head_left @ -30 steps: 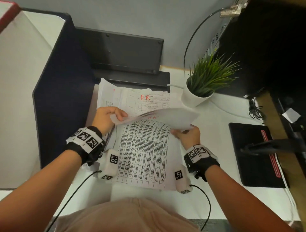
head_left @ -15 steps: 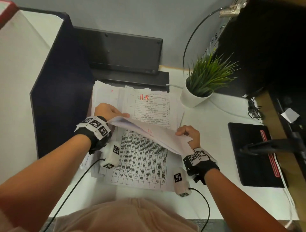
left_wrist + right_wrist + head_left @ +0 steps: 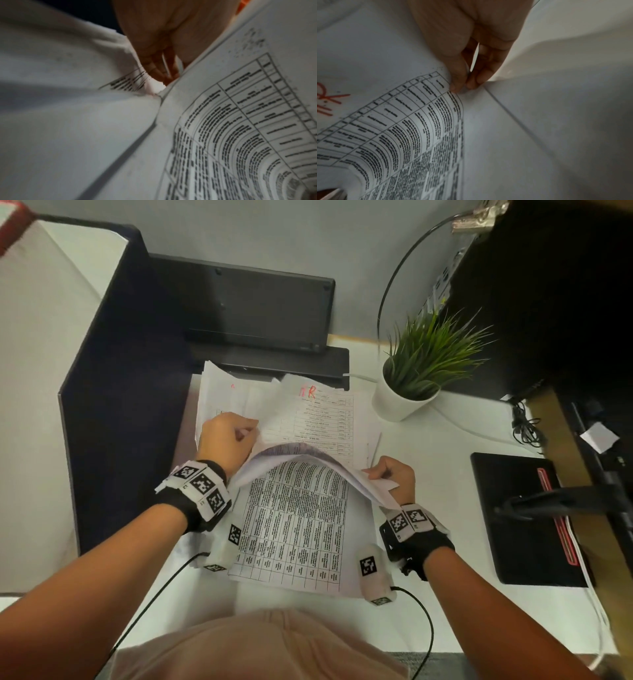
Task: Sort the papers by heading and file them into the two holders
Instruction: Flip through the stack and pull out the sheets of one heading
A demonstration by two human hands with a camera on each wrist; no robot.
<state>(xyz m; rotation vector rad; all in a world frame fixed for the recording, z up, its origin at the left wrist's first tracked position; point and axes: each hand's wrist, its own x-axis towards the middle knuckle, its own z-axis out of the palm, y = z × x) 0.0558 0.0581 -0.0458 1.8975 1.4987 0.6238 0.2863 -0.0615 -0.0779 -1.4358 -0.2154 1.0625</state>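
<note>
A printed sheet arches over the near stack of table pages on the white desk. My left hand grips its left edge, fingers curled round the paper. My right hand pinches its right edge between thumb and fingertips. In the right wrist view, red handwriting shows on the sheet's bowed underside. Behind lies a second pile topped by a page marked "HR" in red. Two black holders stand at the back of the desk.
A dark blue partition walls the left side. A potted plant stands to the right of the piles. Further right lie a black pad with a red pen, cables and a dark monitor arm.
The sheet, held up nearly flat a second ago, has come down and now bows low over the near stack. My right hand has dropped with its edge; the left has shifted farther from me.
</note>
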